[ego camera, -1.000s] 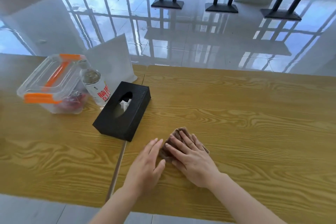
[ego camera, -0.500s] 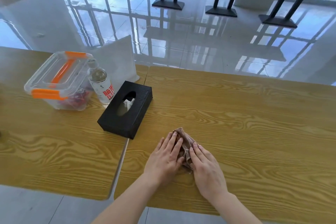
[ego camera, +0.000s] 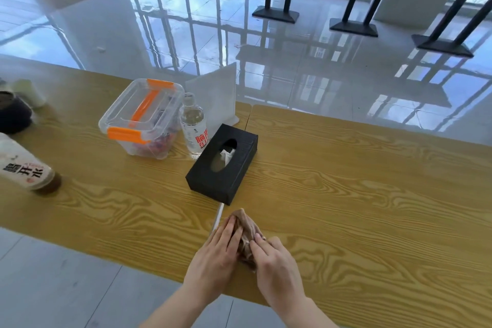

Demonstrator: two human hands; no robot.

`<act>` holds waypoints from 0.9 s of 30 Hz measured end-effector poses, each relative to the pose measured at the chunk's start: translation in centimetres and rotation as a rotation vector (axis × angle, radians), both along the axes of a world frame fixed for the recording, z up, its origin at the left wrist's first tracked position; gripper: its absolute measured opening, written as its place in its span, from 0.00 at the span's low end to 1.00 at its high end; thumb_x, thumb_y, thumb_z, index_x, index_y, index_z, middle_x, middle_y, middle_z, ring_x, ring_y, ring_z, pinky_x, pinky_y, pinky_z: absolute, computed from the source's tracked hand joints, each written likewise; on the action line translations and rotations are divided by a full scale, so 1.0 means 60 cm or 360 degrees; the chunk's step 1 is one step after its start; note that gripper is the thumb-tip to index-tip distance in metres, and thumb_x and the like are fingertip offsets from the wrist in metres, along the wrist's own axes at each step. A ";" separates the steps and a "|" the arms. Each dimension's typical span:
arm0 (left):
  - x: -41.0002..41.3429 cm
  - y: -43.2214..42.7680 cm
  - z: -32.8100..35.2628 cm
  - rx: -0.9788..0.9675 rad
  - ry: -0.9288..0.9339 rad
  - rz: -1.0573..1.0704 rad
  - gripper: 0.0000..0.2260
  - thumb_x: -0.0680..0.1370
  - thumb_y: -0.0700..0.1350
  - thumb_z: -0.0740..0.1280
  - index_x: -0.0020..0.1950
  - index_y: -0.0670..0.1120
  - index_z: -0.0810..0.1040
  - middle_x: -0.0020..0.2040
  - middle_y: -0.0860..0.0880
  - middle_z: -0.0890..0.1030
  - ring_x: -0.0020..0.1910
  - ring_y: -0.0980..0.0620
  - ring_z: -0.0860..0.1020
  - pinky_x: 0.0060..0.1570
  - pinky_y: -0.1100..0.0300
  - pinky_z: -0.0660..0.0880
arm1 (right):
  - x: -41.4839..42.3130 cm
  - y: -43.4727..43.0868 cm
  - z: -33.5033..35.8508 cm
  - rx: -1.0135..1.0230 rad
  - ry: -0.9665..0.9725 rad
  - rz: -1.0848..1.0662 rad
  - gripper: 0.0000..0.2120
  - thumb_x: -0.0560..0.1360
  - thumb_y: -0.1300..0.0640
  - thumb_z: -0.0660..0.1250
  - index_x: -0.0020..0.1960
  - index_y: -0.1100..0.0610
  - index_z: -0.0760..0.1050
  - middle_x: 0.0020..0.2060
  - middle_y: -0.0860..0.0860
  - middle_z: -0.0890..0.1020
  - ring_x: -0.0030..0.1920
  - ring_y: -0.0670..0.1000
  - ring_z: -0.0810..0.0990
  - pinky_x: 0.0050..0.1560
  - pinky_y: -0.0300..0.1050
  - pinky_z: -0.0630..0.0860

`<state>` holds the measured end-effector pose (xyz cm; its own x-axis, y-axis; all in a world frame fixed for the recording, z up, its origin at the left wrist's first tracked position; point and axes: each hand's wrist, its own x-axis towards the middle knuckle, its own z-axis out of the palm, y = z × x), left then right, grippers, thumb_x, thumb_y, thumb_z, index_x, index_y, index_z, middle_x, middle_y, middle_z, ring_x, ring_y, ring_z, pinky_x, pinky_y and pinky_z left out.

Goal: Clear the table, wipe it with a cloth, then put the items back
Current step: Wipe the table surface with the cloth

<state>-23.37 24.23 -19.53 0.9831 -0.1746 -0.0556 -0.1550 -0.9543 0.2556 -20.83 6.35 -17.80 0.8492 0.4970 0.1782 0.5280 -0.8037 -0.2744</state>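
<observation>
Tissue box (ego camera: 222, 165) stands just beyond hands bunching cloth (ego camera: 246, 229).

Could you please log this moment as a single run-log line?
phase: cloth handling | left hand: flat on brown cloth | right hand: fingers on cloth | black tissue box, clear storage box, water bottle: on table

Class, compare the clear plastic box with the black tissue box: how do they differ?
The plastic box is see-through with orange clips; the tissue box is solid black. The plastic box has a closed lid; the tissue box has an oval slot showing tissue. Both rest on the wooden table.
</observation>
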 end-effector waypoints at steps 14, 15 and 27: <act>-0.001 0.192 0.005 0.0021 -0.0210 0.0171 0.34 0.65 0.29 0.78 0.70 0.36 0.74 0.71 0.37 0.74 0.71 0.40 0.72 0.65 0.50 0.75 | 0.026 0.200 0.018 0.0332 0.0167 0.0113 0.14 0.78 0.54 0.58 0.48 0.52 0.82 0.45 0.45 0.85 0.43 0.49 0.75 0.41 0.39 0.75; -0.005 0.204 0.004 0.0036 -0.0209 0.0186 0.35 0.64 0.29 0.78 0.70 0.36 0.74 0.71 0.37 0.74 0.72 0.40 0.72 0.65 0.50 0.75 | 0.032 0.212 0.017 0.0315 0.0150 0.0151 0.14 0.78 0.54 0.57 0.48 0.52 0.82 0.45 0.45 0.86 0.44 0.50 0.76 0.44 0.40 0.76; 0.018 0.236 0.010 -0.0108 -0.0283 0.0383 0.25 0.83 0.54 0.49 0.80 0.48 0.61 0.81 0.49 0.56 0.81 0.51 0.52 0.77 0.53 0.51 | 0.072 0.281 -0.002 0.0334 0.0300 0.0319 0.17 0.79 0.58 0.59 0.66 0.55 0.77 0.66 0.50 0.80 0.66 0.53 0.74 0.65 0.52 0.75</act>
<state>-22.30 38.36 -18.91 0.9899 0.0672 0.1248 0.0255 -0.9506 0.3093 -16.53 23.19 -17.91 0.7663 0.6262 0.1435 0.5937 -0.6049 -0.5307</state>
